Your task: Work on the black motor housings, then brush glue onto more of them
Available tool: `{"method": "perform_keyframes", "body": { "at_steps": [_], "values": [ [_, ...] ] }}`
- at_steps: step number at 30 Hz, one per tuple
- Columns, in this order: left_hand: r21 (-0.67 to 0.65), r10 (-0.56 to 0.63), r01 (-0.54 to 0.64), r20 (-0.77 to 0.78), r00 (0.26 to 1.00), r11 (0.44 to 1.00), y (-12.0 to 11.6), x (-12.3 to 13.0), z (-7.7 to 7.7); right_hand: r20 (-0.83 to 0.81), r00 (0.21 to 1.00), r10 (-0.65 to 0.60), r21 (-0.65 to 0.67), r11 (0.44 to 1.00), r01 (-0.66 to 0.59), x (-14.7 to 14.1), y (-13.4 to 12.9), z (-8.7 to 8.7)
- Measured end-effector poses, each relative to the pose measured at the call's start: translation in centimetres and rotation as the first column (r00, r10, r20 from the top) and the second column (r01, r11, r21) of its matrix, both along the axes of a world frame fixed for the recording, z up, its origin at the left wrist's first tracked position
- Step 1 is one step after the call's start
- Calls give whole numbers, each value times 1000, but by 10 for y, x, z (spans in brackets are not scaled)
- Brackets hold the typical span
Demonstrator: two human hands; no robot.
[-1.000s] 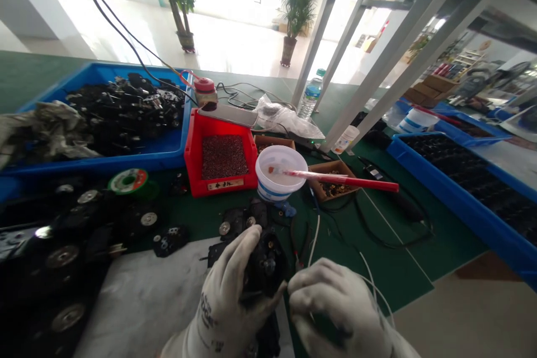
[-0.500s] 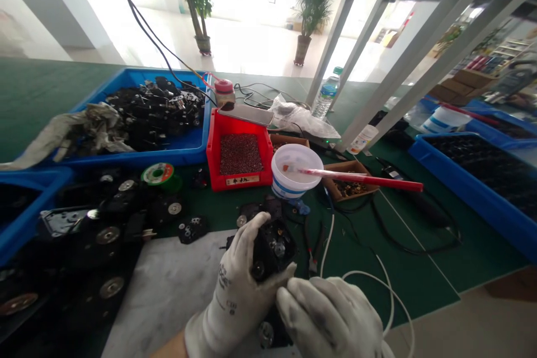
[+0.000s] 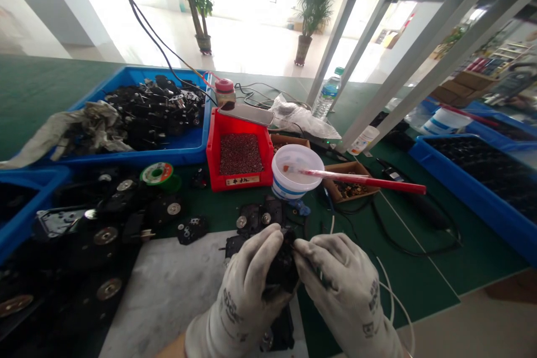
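Gripped part point(image 3: 282, 269), green table point(image 3: 423, 284), pale floor point(image 3: 247, 42)

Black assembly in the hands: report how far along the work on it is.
Looks done: black units on the left already carry silver discs, though I can't confirm they're finished. In hand: the left hand grips the black assembly, the right hand at its edge. Probably left: this assembly, perhaps also the parts heaped in the blue tray.
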State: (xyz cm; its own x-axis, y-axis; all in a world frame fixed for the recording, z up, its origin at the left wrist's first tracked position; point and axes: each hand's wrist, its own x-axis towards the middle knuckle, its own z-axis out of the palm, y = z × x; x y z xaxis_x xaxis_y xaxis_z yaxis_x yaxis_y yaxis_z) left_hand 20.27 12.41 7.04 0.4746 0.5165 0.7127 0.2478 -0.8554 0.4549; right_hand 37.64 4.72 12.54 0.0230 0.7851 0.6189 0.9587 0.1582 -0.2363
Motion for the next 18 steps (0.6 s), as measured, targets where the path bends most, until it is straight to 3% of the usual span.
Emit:
{"method": "perform_keyframes", "body": {
  "at_steps": [6, 13, 18],
  "values": [
    [2, -2, 2, -14, 1000, 1000, 0, 0, 3, 107, 993, -53, 12, 999, 52, -5, -1, 1],
    [-12, 18, -18, -18, 1000, 1000, 0, 1, 5, 55, 998, 32, -41, 999, -30, 2, -4, 0],
    [-16, 6, -6, -7, 1000, 1000, -1, 1, 5, 80, 997, 9, -45, 999, -5, 4, -6, -2]
  ]
}}
